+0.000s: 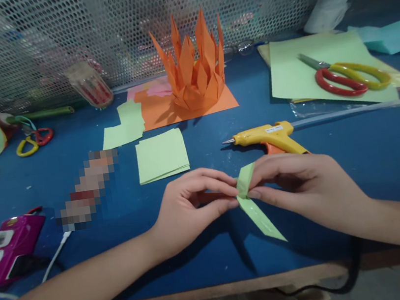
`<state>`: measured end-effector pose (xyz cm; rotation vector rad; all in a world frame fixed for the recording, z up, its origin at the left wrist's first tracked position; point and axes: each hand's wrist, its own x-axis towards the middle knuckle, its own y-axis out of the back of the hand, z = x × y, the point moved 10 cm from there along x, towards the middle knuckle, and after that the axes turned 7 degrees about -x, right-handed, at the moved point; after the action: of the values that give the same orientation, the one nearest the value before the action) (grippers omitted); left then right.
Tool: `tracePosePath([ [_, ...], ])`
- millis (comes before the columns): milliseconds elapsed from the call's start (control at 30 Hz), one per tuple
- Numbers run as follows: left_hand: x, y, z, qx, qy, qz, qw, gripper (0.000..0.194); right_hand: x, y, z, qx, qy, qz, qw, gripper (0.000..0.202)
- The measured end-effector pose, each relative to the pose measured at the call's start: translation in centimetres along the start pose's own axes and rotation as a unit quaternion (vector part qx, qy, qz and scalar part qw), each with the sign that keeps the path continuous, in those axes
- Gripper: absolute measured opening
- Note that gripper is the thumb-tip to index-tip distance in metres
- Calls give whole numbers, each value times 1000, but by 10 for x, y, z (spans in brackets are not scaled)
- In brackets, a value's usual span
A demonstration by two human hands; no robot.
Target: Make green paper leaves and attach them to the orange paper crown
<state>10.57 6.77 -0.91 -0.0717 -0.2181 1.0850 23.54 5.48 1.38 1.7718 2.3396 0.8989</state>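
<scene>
Between my two hands, above the front of the blue table, is a folded light-green paper strip [260,217]. My left hand [196,202] pinches it from the left with thumb and fingers. From the other side my right hand [297,181] grips the same piece near its middle fold. One end slants down to the right and carries a shiny streak; the other points up. Just beyond my right hand lies a yellow glue gun [265,134], nozzle to the left. A stack of light-green paper squares [161,155] rests beyond my left hand.
An orange folded-paper flower [196,71] stands on orange paper at the back. Red-and-yellow scissors [346,77] lie on green sheets [296,67] at right. Smaller scissors [36,138], a tipped jar [90,86] and a purple device [13,248] are at left. Perforated metal [122,22] borders the back.
</scene>
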Motion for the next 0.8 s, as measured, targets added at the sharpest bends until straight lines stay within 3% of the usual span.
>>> tracePosePath([
  [133, 4, 3, -7, -44, 28, 20, 998, 17, 1, 2, 2, 0, -1, 8, 1000, 9],
  [267, 2, -1, -29, -142, 134, 26, 981, 15, 0, 0, 0, -19, 20, -1, 1000, 10],
  [467, -3, -3, -42, -171, 228, 49, 957, 32, 0, -2, -1, -40, 33, -6, 999, 10],
  [600, -1, -6, -42, -155, 247, 11, 957, 43, 1, -5, -3, -44, 48, -24, 998, 10],
  [800, -1, -12, -44, -158, 266, -49, 950, 33, 2, -7, -5, -41, 53, -40, 997, 11],
])
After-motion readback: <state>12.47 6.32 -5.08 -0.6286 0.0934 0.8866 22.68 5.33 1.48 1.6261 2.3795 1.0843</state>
